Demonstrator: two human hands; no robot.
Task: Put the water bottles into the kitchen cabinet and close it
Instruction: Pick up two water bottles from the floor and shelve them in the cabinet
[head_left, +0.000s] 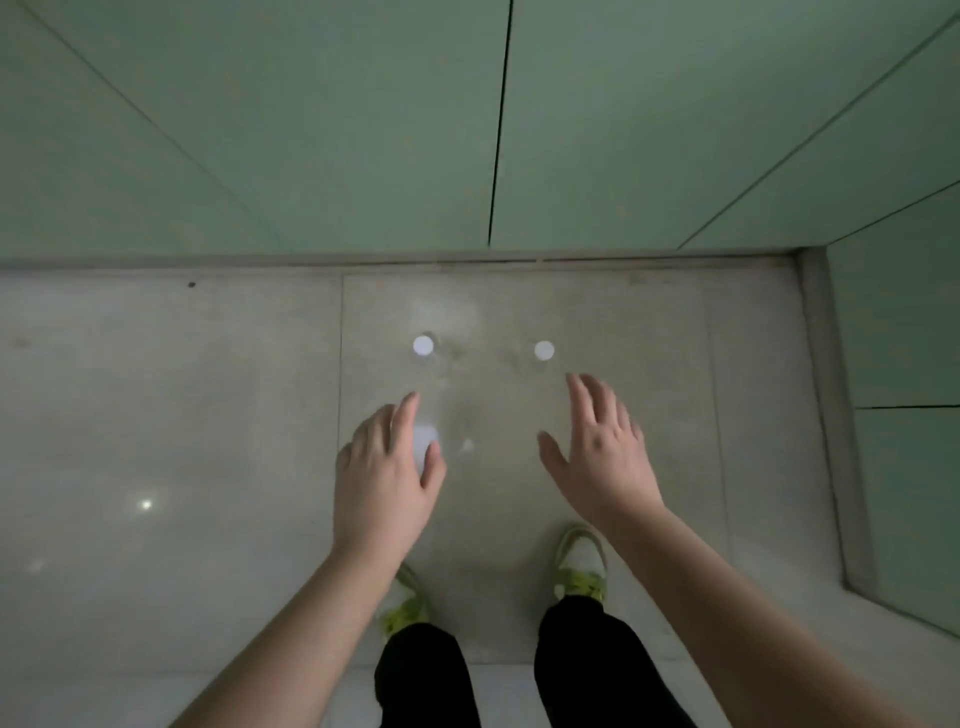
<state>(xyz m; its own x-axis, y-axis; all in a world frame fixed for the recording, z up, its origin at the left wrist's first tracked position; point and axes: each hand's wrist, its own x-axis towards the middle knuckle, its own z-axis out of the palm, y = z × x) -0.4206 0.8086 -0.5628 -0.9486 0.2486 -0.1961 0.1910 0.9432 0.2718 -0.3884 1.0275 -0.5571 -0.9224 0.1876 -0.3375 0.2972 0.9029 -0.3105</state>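
Note:
Two clear water bottles stand upright on the grey floor, seen from straight above. Their white caps mark them: the left bottle (423, 345) and the right bottle (544, 351). My left hand (382, 478) hovers just short of the left bottle with its fingers spread and holds nothing. My right hand (602, 457) hovers near the right bottle, fingers straight, also holding nothing. A blurred white patch (426, 440) shows between my left thumb and forefinger; I cannot tell whether it is a third cap. The pale green cabinet doors (363, 130) ahead are closed.
A dark seam (498, 130) splits the two cabinet doors. Another green cabinet front (904, 415) runs along the right side. My feet in green and white shoes (579, 564) stand on the tiled floor (182, 415) behind the bottles.

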